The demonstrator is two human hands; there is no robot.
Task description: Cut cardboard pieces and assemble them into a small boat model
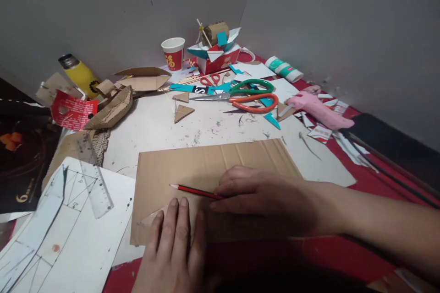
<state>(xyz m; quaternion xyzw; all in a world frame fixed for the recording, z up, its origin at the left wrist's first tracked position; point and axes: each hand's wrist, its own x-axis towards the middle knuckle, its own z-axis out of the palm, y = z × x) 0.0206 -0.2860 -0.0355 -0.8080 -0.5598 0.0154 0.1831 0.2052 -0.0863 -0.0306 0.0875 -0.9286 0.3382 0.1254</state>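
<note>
A flat sheet of brown cardboard [178, 165] lies in front of me on the table. My left hand [172, 242] rests on its lower left part, fingers stretched out and pressing down. A lighter slanting edge, perhaps of a smaller cardboard piece, shows beside those fingertips; most of it is hidden. In my right hand [254, 194] is a red and black pencil [195, 191], lying low over the sheet with its sharpened end toward the left. The right hand's fingers are closed on the pencil's other end.
On the left are a clear ruler [94, 178] and a paper with drawn lines [92, 238]. Behind the sheet lie large scissors [230, 96] and cardboard triangles [184, 112]. A pink glue gun [319, 107], paper cup [173, 55], yellow bottle [80, 75] and cardboard boat [113, 107] stand around.
</note>
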